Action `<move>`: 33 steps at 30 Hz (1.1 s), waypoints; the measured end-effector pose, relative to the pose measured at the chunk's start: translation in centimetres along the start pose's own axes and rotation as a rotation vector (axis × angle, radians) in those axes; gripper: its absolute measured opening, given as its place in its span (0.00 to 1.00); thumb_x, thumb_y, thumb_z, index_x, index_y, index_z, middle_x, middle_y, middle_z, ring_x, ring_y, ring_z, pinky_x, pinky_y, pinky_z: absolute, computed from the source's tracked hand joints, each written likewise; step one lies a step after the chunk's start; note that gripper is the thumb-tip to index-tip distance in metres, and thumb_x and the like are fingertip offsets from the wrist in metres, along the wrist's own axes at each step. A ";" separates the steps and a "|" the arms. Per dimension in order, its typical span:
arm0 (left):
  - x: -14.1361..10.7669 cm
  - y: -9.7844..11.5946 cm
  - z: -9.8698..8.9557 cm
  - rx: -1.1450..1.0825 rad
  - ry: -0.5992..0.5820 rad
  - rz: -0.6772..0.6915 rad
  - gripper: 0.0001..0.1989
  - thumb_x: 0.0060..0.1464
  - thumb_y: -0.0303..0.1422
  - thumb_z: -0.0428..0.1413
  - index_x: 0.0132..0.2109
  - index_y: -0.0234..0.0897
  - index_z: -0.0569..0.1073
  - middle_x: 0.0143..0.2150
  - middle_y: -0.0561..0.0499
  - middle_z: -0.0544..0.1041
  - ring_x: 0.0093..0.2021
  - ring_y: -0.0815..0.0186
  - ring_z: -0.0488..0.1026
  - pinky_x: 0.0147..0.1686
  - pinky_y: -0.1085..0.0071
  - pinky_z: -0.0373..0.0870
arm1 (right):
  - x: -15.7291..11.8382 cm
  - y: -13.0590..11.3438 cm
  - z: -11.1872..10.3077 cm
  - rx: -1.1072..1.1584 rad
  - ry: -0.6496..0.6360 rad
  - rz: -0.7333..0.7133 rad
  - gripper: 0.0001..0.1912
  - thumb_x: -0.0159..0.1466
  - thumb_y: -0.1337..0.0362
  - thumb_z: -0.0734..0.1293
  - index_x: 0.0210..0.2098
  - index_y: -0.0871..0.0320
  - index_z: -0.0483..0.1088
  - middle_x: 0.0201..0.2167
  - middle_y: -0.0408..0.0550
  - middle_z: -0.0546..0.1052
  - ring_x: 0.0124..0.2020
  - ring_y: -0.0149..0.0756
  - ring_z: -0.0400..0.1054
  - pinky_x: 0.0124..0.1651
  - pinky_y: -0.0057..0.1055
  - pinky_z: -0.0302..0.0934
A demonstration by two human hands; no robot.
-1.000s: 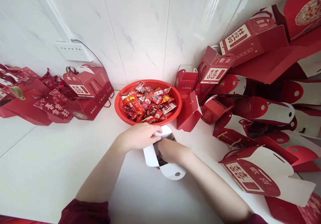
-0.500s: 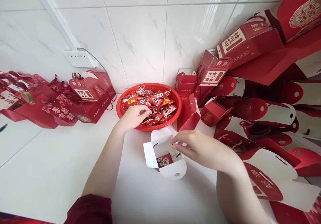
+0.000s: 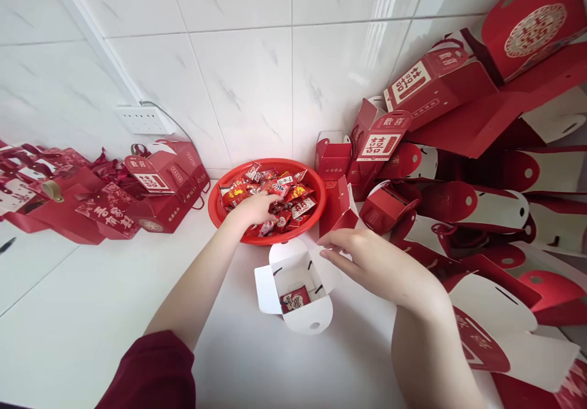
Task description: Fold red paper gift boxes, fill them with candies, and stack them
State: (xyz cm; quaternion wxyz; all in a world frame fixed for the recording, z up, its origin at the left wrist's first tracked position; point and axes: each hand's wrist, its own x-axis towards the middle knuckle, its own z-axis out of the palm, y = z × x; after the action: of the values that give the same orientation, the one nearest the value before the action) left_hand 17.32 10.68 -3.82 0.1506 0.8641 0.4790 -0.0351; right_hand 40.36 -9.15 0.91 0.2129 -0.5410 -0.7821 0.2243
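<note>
A red plastic basket (image 3: 322,213) full of small wrapped sweets (image 3: 280,186) stands against the wall. Into it reaches my left hand (image 3: 257,208), palm down, with fingers apart on the sweets; its fingertips are partly hidden among the wrappers. Before the basket stands a white-lined paper gift box (image 3: 308,322) with its flaps spread. A dark red packet (image 3: 296,299) lies on the box's bottom. At the box's right flap hovers my right hand (image 3: 355,250), loosely bent, thumb and fingers apart, holding nothing visible.
On the right, many red gift boxes (image 3: 452,204) are piled, several with flaps up. A small red box (image 3: 339,204) touches the basket's right side. More red boxes (image 3: 167,180) and bags stand at the left, below a white power strip (image 3: 144,120).
My left hand has moved further into the basket, deeper among the sweets. My right hand has drawn slightly away from the box opening. The whole view has shifted a little.
</note>
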 end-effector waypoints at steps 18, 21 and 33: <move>3.1 -1.0 0.0 -0.048 0.241 -0.077 0.11 0.55 0.36 0.57 0.45 0.40 0.76 0.42 0.45 0.79 0.44 0.56 0.74 0.44 0.65 0.66 | -0.4 1.5 -1.0 -0.020 0.010 0.046 0.12 0.70 0.62 0.60 0.44 0.52 0.74 0.38 0.43 0.79 0.36 0.35 0.71 0.36 0.30 0.60; 3.5 -1.0 0.3 -0.108 0.272 -0.049 0.07 0.53 0.33 0.58 0.39 0.39 0.77 0.37 0.47 0.79 0.39 0.58 0.75 0.41 0.66 0.67 | -0.3 1.3 -0.8 -0.016 -0.010 0.049 0.11 0.70 0.62 0.60 0.44 0.53 0.74 0.36 0.44 0.79 0.35 0.36 0.71 0.35 0.30 0.60; -4.1 2.9 -0.2 -0.403 0.503 0.030 0.10 0.63 0.37 0.46 0.41 0.38 0.69 0.40 0.49 0.76 0.38 0.64 0.72 0.41 0.68 0.69 | 3.0 0.2 1.6 0.372 0.033 -0.045 0.10 0.70 0.59 0.61 0.40 0.56 0.71 0.35 0.45 0.78 0.32 0.33 0.71 0.36 0.29 0.64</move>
State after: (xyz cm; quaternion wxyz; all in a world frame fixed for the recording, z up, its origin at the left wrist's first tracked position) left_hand 17.50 5.95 -2.13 0.1962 0.8054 0.4858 0.2773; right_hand 38.64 -6.46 -0.22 0.3269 -0.4784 -0.7355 0.3513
